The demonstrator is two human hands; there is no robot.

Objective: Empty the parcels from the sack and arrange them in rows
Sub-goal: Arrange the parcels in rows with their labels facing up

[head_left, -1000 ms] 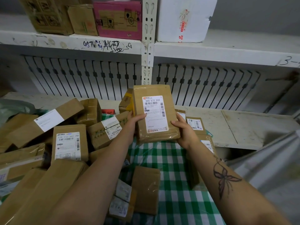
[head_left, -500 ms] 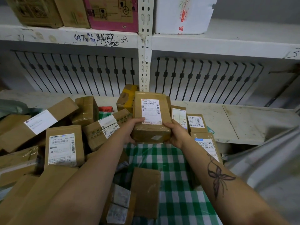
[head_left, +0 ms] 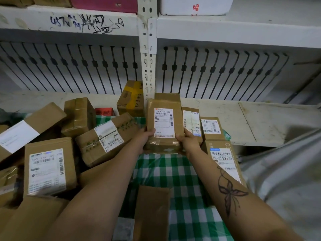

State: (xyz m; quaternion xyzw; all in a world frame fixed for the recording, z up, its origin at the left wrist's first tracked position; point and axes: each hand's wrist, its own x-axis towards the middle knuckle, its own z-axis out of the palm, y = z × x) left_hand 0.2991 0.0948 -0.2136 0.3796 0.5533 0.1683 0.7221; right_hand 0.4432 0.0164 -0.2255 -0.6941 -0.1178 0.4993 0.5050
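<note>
White-labelled brown taped cardboard parcel (head_left: 164, 124), frame centre: gripped by left hand (head_left: 145, 137) and right hand (head_left: 188, 140). Step: placing in row, seemingly. Next: seat flush beside slim labelled carton (head_left: 191, 121).

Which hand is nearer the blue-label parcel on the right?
Right. The right hand sits just beside the blue-label parcel; the left hand grips the far side of the held parcel.

Roughly fourteen brown parcels (head_left: 49, 171) were in view, counting the held parcel (head_left: 164, 122) between two hands, the left hand (head_left: 145, 137) and the right hand (head_left: 188, 140). There was one small red box (head_left: 104, 112) at far left, one green-checked cloth (head_left: 173, 173), and on the far shelf (head_left: 234, 26) one pink box (head_left: 104, 4) and one white foam box (head_left: 196, 6).
</note>
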